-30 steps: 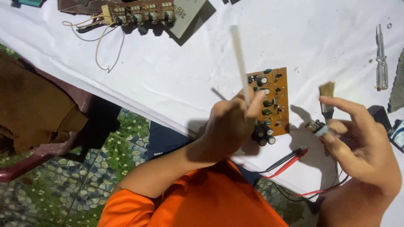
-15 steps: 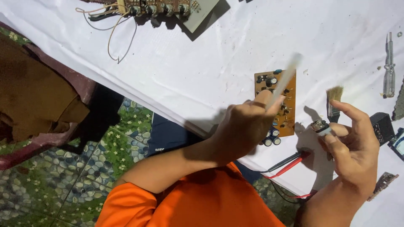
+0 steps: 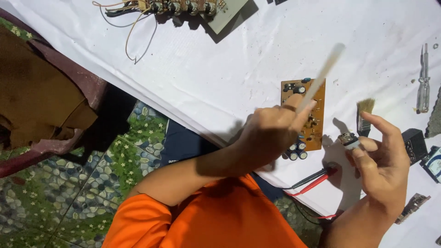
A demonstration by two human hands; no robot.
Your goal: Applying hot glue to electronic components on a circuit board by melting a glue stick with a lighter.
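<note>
- Head view looked down on a white-covered table (image 3: 220, 78) with the person's two hands over its near edge.
- The left hand (image 3: 268, 135) was closed around a pale, slim stick (image 3: 321, 76), blurred, which slanted up and to the right over an orange circuit board (image 3: 317, 133).
- The circuit board lay flat on the table, partly under the left hand, with black capacitors (image 3: 296, 151) at its near end.
- The right hand (image 3: 381, 160) pinched a small metal-ended part (image 3: 347, 139) between thumb and fingertips, the other fingers loosely curled.
- A small brush (image 3: 365, 115) lay just beyond that hand; a screwdriver (image 3: 423, 80) lay farther right.
- Red and black probe leads (image 3: 314, 181) lay near the table edge, between the arms.
- Another board with wires (image 3: 183, 7) sat at the far edge.
</note>
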